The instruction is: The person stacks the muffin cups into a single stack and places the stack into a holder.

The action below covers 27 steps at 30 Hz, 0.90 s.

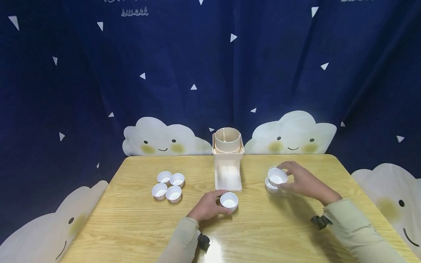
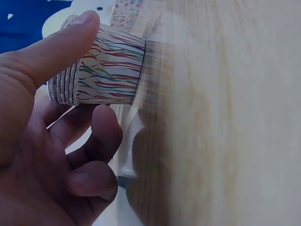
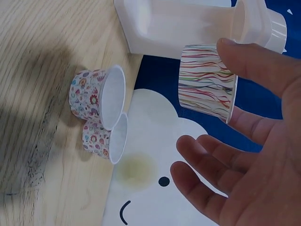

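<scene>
My left hand (image 1: 208, 206) grips a stack of paper cups (image 1: 229, 205) just above the table, in front of the cream-coloured holder. Several nested rims and coloured wavy stripes show on the stack (image 2: 113, 70) in the left wrist view, with thumb and fingers on either side near the rims. At the right, my right hand (image 1: 302, 179) pinches a single striped paper cup (image 3: 204, 82) by its rim, held upright in the air. Beside and below it, two flower-patterned paper cups (image 3: 87, 96) stand side by side on the table, partly hidden by the held cup in the head view.
A cream-coloured holder (image 1: 228, 157) with a round tube on top stands at the table's back middle. Several white-lined paper cups (image 1: 173, 193) stand grouped on the left. A dark blue curtain (image 1: 184, 65) with clouds hangs behind the wooden table (image 1: 131, 226).
</scene>
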Available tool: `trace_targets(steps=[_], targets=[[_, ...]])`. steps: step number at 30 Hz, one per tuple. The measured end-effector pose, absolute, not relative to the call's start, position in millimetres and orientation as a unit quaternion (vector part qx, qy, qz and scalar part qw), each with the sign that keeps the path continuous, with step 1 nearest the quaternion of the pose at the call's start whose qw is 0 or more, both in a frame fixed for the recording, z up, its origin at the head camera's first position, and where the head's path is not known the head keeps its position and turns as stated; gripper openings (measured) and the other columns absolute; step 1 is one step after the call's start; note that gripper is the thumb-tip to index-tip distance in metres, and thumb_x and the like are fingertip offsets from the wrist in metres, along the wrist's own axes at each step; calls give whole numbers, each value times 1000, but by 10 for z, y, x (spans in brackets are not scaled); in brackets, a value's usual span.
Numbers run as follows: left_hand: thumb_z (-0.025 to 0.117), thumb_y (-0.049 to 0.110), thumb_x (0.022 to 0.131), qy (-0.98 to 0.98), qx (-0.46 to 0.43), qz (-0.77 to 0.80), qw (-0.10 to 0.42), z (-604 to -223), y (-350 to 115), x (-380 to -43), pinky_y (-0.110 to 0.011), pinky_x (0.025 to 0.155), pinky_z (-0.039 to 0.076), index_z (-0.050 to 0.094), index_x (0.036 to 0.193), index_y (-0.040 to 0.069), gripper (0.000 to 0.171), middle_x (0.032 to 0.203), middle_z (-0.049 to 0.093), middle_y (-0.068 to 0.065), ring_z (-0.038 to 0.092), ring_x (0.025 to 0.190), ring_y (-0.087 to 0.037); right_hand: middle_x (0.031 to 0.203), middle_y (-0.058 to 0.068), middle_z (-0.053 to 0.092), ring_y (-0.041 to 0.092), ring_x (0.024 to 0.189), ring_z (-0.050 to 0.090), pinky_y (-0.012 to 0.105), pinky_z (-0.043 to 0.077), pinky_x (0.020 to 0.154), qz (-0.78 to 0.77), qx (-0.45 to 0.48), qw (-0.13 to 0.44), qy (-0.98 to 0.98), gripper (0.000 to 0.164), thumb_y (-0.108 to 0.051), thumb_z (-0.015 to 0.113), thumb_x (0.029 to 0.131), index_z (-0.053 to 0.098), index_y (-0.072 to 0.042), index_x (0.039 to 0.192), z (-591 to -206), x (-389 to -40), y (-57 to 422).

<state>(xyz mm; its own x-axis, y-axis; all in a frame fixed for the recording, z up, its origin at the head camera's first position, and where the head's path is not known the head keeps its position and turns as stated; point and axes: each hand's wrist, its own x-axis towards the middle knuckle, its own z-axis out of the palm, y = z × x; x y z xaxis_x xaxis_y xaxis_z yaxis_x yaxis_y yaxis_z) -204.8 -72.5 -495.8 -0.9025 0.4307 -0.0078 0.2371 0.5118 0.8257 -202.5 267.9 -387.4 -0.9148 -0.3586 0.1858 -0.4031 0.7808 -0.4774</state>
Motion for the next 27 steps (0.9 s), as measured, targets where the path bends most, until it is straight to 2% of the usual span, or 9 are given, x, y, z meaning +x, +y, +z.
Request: trace_targets(steps=[4,15,21,27], targets=[[90,29,71,863,192,455,107,-4954,-722,-2040,-43,106,45,66,128,26,62,127,69,4,60,123,-21,123,20,61,33,108,61,52,53,90,268,214,51,-938,49,-23,84,77,63,-3,117,-3896,-2017,2657],[89,28,71,861,188,460,111,-4953,-724,-2034,-46,107,45,66,129,26,63,128,69,4,59,125,-23,121,17,62,26,102,61,44,52,87,273,224,51,-934,54,-31,86,76,64,-5,118,-3932,-1988,2569],[90,27,71,856,190,467,111,-4970,-726,-2040,-47,107,45,66,128,26,63,128,69,3,59,124,-23,118,15,63,23,100,61,39,52,85,276,236,59,-930,49,-26,86,75,65,-7,114,-3972,-1980,2520],[89,26,71,855,190,470,112,-4961,-723,-2034,-45,106,45,66,128,25,62,126,69,3,60,122,-22,118,17,62,26,100,63,43,55,84,280,254,50,-924,46,-20,85,75,64,-5,113,-3991,-1975,2431]])
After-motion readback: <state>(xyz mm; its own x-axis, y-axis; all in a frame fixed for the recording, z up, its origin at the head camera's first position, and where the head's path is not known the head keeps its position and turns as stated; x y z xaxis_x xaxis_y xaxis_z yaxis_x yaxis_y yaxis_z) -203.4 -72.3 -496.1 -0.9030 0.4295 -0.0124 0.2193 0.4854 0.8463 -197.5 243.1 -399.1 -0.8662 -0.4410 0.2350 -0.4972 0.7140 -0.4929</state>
